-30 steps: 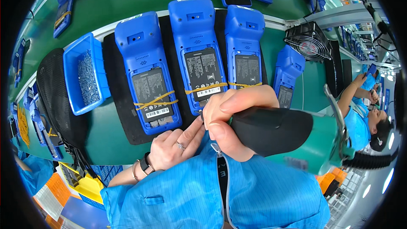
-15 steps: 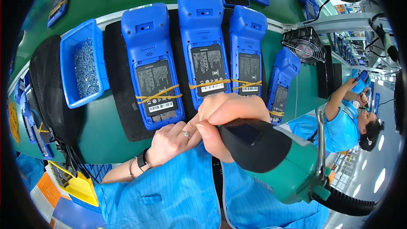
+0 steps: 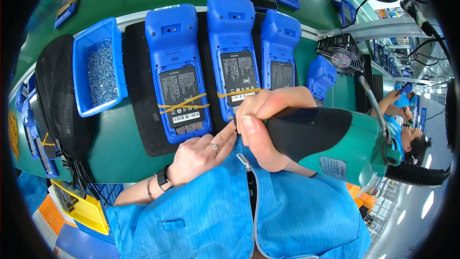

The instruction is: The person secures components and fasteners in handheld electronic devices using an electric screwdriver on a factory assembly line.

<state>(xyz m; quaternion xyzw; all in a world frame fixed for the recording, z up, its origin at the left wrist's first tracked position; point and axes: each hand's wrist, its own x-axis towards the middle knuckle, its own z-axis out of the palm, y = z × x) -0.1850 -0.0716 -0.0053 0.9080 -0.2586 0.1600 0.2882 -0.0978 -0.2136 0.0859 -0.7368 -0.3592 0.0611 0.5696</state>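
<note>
My right hand (image 3: 274,127) is wrapped round a green and black electric screwdriver (image 3: 330,136), held nearly level with its tip end toward the left. That tip is mostly hidden by my fingers. My left hand (image 3: 199,157) reaches in beside it, fingertips pressed together near the tip, at the lower end of the middle blue handheld terminal (image 3: 231,24). Whatever they pinch is hidden. Two more terminals lie face down alongside, one to the left (image 3: 171,43) and one to the right (image 3: 281,33). Their black batteries show; yellow rubber bands cross the left and middle ones.
A blue bin (image 3: 99,69) full of small screws stands left of the black mat (image 3: 143,134). Beside it lies a black mesh bag (image 3: 62,91). A fan (image 3: 341,52) sits at the right, near another terminal (image 3: 321,74). Across the bench, a co-worker (image 3: 397,108) is at right.
The screwdriver has swung to a more level angle and shifted right and up with my right hand. My left hand stays near the middle terminal's lower end. The whole view has shifted slightly.
</note>
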